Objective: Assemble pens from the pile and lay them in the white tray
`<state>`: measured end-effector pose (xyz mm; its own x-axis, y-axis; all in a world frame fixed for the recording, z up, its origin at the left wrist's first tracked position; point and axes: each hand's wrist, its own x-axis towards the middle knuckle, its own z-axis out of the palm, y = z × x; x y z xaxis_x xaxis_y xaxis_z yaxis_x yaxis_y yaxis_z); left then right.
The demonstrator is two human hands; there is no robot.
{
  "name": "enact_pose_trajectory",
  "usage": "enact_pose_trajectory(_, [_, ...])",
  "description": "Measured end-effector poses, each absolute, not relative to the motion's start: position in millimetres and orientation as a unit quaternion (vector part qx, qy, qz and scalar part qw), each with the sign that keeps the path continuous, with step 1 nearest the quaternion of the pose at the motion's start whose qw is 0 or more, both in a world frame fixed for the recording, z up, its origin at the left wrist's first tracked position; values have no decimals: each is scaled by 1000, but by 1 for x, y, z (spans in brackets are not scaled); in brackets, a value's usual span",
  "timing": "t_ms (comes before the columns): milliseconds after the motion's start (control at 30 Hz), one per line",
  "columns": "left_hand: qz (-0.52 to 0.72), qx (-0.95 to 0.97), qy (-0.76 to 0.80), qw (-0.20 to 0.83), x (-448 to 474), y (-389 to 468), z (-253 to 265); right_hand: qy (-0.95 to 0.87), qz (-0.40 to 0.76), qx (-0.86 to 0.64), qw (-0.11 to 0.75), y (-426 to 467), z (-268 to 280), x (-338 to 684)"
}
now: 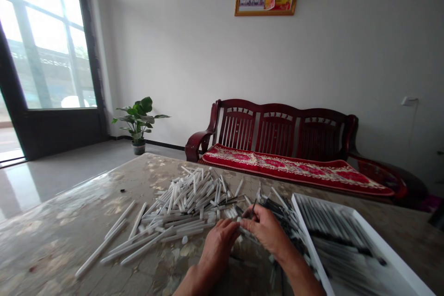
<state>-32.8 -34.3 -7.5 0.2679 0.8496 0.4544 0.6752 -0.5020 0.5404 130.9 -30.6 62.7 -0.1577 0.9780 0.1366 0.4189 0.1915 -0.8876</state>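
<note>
My left hand (pixel 221 239) is closed, its fingertips pinched together close to the right hand. What it grips is mostly hidden by the fingers; a small whitish end shows where the two hands meet. A thin dark stick-like pen part (pixel 254 205) pokes up from the pinched fingers of my right hand (pixel 266 227). Left of and beyond the hands spreads a heap of white translucent pen barrels (pixel 194 194). Dark slender pen parts (pixel 277 210) lie in a pile beside and beyond my right hand.
A white tray (pixel 312 247) at the right holds rows of grey pens with black ends. Several loose barrels (pixel 100 249) lie leftward on the patterned tabletop (pixel 62 236). Behind stand a red wooden bench (pixel 280 134), a potted plant (pixel 138 118) and a glass door (pixel 52 55).
</note>
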Motion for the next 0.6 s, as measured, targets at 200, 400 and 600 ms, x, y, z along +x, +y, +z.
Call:
enact_pose_trajectory(200, [348, 783, 499, 125, -35, -34, -7, -617, 421, -480, 460, -25, 60, 136])
enact_pose_trajectory(400, [362, 781, 492, 128, -33, -34, -9, -646, 395, -518, 399, -31, 58, 133])
enact_pose_trajectory(600, [440, 741, 475, 177, -37, -31, -10, -695, 325, -492, 412, -30, 47, 127])
